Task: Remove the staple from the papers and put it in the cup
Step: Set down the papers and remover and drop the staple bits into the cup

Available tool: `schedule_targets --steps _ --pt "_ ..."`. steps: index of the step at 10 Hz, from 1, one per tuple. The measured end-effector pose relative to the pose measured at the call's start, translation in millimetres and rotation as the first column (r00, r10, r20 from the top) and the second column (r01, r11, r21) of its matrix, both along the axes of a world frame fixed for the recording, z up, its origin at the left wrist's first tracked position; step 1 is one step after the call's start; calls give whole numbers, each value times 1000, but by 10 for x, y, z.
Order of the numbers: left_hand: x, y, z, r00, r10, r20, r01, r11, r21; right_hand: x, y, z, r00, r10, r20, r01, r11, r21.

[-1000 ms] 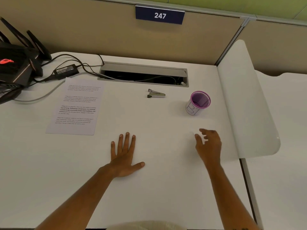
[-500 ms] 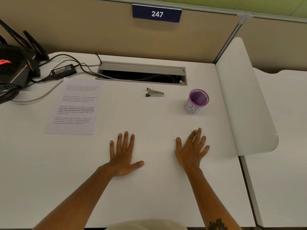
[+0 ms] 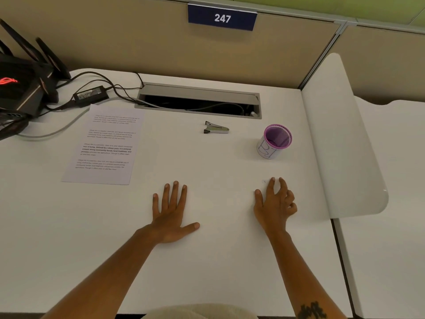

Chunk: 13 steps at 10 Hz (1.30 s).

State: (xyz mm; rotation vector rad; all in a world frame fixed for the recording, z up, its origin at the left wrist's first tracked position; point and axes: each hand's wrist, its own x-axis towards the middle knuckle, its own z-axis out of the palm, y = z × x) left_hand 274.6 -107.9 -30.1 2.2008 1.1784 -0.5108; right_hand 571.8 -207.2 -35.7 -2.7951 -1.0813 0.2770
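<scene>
1. Hands lay empty on the desk (image 3: 207, 261): left hand (image 3: 171, 212) flat and spread, right hand (image 3: 274, 203) loosely curled, holding nothing, likely a resting pose before starting.
2. Papers (image 3: 103, 146) sat far left; the staple itself was too small to see.
3. Staple remover (image 3: 216, 128) and cup (image 3: 273, 141) waited within reach.
4. Sign (image 3: 222, 17) read "247".

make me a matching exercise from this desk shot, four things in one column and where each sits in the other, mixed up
Things:
1. printed white paper sheets
2. small metal staple remover
3. purple mesh cup with a white paper label
4. left hand

Places:
A. near the curved white divider on the right
B. flat on the desk, closest to the person
C. just in front of the open cable tray
D. beside the black power adapter and cables

Pairs: 1-D, 2-C, 3-A, 4-B
</scene>
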Motion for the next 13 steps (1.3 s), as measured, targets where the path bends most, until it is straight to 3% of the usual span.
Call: schedule_targets --steps 2,5,6,10,13 --pt "15 -4 43 1000 1 -10 -1 1000 -5 -47 55 -7 999 50 14 -49 999 -20" --pt "5 4 -16 1000 1 -11 -1 1000 3 94 112 -55 994 -99 -54 112 917 383" --pt "6 4 -20 1000 4 -12 -4 1000 5 119 212 -56 988 -129 -84 153 886 437" --pt "2 2 -13 1000 3 -4 -3 1000 -3 171 311 -38 995 -96 -28 98 871 481" --pt "1 4 -21 1000 1 -6 -1 1000 4 88 374 42 996 -52 67 21 918 395"
